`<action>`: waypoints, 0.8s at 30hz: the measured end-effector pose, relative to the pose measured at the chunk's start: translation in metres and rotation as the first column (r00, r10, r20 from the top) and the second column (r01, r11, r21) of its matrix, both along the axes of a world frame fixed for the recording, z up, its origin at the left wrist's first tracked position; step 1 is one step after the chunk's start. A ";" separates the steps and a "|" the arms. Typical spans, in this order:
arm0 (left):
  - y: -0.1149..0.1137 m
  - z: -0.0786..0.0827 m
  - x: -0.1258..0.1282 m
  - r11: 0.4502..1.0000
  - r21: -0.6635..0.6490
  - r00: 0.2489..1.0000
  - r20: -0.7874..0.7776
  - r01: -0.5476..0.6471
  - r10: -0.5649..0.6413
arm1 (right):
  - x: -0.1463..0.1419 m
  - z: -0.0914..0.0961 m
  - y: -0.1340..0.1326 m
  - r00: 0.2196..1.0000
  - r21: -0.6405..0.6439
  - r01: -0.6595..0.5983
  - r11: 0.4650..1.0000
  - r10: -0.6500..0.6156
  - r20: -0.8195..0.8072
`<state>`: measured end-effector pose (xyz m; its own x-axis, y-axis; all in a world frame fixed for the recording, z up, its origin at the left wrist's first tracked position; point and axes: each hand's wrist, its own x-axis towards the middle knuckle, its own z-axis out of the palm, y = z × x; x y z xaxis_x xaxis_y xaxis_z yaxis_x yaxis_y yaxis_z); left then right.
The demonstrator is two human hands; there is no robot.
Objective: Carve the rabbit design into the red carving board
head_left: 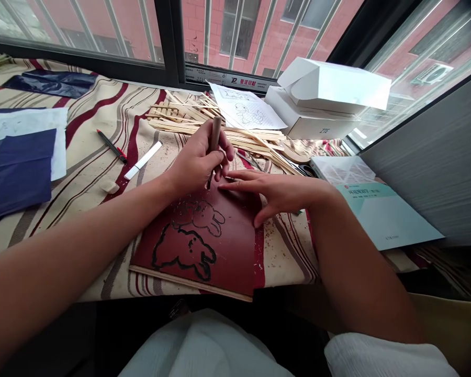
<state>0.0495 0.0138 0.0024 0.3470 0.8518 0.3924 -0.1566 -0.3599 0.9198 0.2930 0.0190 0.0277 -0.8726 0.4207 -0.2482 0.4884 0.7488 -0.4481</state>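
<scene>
Striped cloth (82,157) spreads across the whole table, and at the back by the window sits a white ZTE box (317,123), flaps up. Front and centre is the dark red board (235,251), lying flat at the table's near edge, two dark, rabbit-like outlines on its face. Over on the right, a pale green book (380,209); beyond the board, a heap of thin wooden strips (255,140) with a line-drawing sheet (247,107) just behind. Now the hands, close to each other: the right hand (272,191) is spread, fingers resting on the board's upper part, while the left hand (202,157) is wrapped around a round-handled tool (215,133), nearly upright. Its tip seems to meet the board, though fingers crowd the view. Off to the left lies a black-and-red pen (112,146).
</scene>
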 end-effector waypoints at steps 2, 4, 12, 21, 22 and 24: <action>0.003 0.000 -0.005 1.000 0.004 1.000 -0.009 0.000 0.000 | -0.005 -0.006 0.003 0.999 0.061 0.012 0.998 -0.009 -0.053; 0.006 0.001 -0.012 1.000 0.004 0.999 -0.035 -0.004 0.004 | -0.007 -0.010 0.005 0.995 0.133 0.043 0.990 -0.031 -0.091; 0.011 -0.001 -0.030 0.996 -0.005 0.996 -0.020 -0.091 0.091 | -0.011 0.006 -0.013 0.982 0.087 -0.049 0.995 0.064 -0.179; 0.007 0.001 -0.018 0.998 -0.005 0.998 0.026 -0.055 0.055 | -0.019 -0.001 -0.021 0.999 0.021 -0.033 0.999 0.034 -0.020; 0.007 0.002 -0.015 0.998 -0.004 0.997 0.050 -0.065 0.066 | -0.019 -0.001 -0.020 0.999 0.018 -0.035 0.999 0.035 -0.027; 0.007 0.003 -0.010 0.996 -0.004 0.993 0.075 -0.093 0.093 | -0.018 -0.001 -0.019 0.999 0.018 -0.041 0.999 0.041 -0.034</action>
<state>0.0397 0.0211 0.0050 0.2356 0.8792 0.4142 -0.1910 -0.3760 0.9067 0.2752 -0.0004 0.0263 -0.8971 0.3881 -0.2112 0.4417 0.7755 -0.4511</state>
